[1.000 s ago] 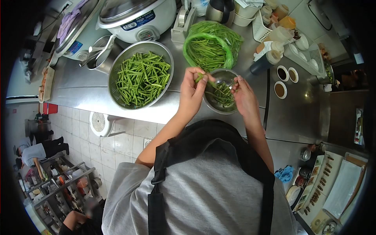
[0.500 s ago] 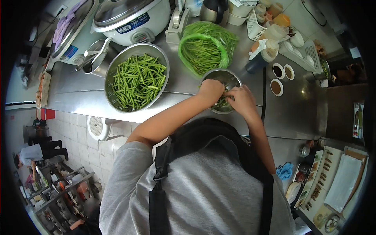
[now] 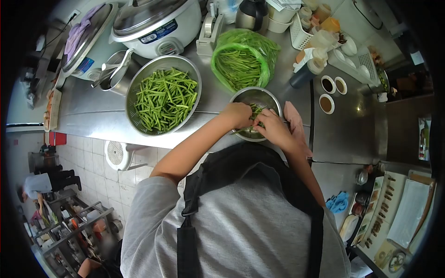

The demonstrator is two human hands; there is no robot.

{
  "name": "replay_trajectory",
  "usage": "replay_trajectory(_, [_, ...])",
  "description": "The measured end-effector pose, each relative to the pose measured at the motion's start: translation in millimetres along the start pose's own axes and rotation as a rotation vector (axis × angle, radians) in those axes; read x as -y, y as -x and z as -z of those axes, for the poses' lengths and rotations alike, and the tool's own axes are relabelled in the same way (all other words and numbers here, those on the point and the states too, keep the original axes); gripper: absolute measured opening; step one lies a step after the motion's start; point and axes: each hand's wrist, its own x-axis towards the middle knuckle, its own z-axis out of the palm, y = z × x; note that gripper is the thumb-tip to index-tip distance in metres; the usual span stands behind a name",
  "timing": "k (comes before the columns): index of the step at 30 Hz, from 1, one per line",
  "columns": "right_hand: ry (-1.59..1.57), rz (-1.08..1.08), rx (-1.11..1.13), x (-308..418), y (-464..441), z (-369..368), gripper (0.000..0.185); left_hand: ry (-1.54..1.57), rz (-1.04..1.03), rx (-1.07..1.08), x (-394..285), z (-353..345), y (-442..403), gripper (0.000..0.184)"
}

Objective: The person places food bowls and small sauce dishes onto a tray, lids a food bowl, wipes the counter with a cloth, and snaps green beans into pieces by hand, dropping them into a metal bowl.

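Note:
Both my hands are together over a small steel bowl (image 3: 272, 98) near the table's front edge. My left hand (image 3: 238, 115) is closed, with green beans (image 3: 249, 129) showing at its fingertips. My right hand (image 3: 272, 126) pinches at the same beans from the other side. More green pieces lie inside the bowl, partly hidden by my fingers. Behind it stands an open green plastic bag (image 3: 270, 65) full of long green beans. To the left, a large steel colander (image 3: 196, 95) holds a heap of short-cut green beans (image 3: 164, 99).
A pink cloth (image 3: 296, 125) lies right of the bowl. Farther right are small sauce cups (image 3: 327, 104) and sauce bottles (image 3: 306, 76). Rice cookers (image 3: 153, 28) and a metal pot with utensils (image 3: 121, 76) stand at the back left. A white stool (image 3: 118, 154) is below the table; another person (image 3: 39, 184) stands far left.
Both hands have moved slightly left and toward me, and the bowl sits nearer. The pink cloth beside my right wrist has come into view. Green beans now show between my fingers.

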Motion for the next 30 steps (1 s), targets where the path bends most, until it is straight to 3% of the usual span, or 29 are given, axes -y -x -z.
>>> replay_trajectory(3, [-0.089, 0.044, -0.122, 3.6, -6.8, -2.6, 0.019, 0.135, 0.023, 0.022, 7.2, 17.8, 17.7, 0.032])
replay_trajectory(7, [-0.339, -0.059, -0.213, 23.0, -9.7, 4.9, 0.014, 0.085, 0.002, -0.207, 8.7, 30.1, 40.0, 0.031])
replay_trajectory(13, [-0.164, 0.012, -0.229, 21.0, -11.1, 18.2, 0.016, 0.159, -0.002, -0.377, 16.6, 45.4, 55.0, 0.031])
replay_trajectory(16, [-0.461, -0.25, -0.107, 22.6, -12.2, 20.7, 0.018, 0.25, 0.001, -0.428, 17.8, 46.3, 56.9, 0.029])
replay_trajectory(20, [-0.554, -0.301, -0.091, 42.4, -10.3, 48.0, 0.022, 0.493, -0.059, -0.449, 19.5, 24.7, 56.3, 0.026])
replay_trajectory(25, [-1.211, -0.361, -0.28, 28.9, -11.2, 24.8, 0.024, 0.775, -0.098, -0.436, -1.9, 19.4, 63.2, 0.022])
replay_trajectory(30, [-1.503, -0.365, -0.418, 25.4, -13.7, 3.9, 0.027, 0.926, -0.104, -0.47, -10.6, 4.0, 53.9, 0.022])
